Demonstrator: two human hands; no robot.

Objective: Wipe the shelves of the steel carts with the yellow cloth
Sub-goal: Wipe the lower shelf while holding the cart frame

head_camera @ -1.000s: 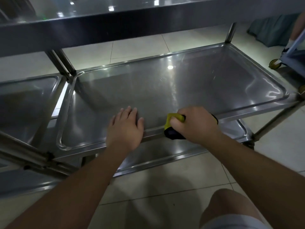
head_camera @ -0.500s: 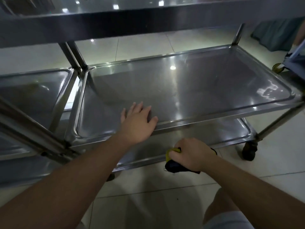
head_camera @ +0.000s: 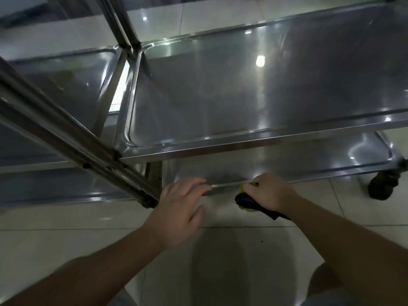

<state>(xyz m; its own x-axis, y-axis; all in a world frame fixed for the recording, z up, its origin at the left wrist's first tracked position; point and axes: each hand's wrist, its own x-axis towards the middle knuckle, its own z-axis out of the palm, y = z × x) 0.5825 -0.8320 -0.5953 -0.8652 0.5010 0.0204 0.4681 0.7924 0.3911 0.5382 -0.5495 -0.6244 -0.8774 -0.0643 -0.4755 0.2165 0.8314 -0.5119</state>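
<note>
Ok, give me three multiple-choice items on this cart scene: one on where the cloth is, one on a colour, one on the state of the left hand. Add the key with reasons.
1. Where is the cloth?
A. lying in the middle shelf
B. in the right hand at the front edge of the bottom shelf
C. on the floor by the wheel

2. What colour is the cart wheel?
A. black
B. white
C. red

3. How is the left hand?
A. gripping the cloth
B. balled in a fist
C. fingers spread, holding nothing

Key: 1 B, the right hand grips the cloth by the bottom shelf rim, while the middle shelf holds no cloth. 2 A, the wheel is dark black against the pale floor. 3 C, the left hand reaches the rim with loose, straight fingers.
</note>
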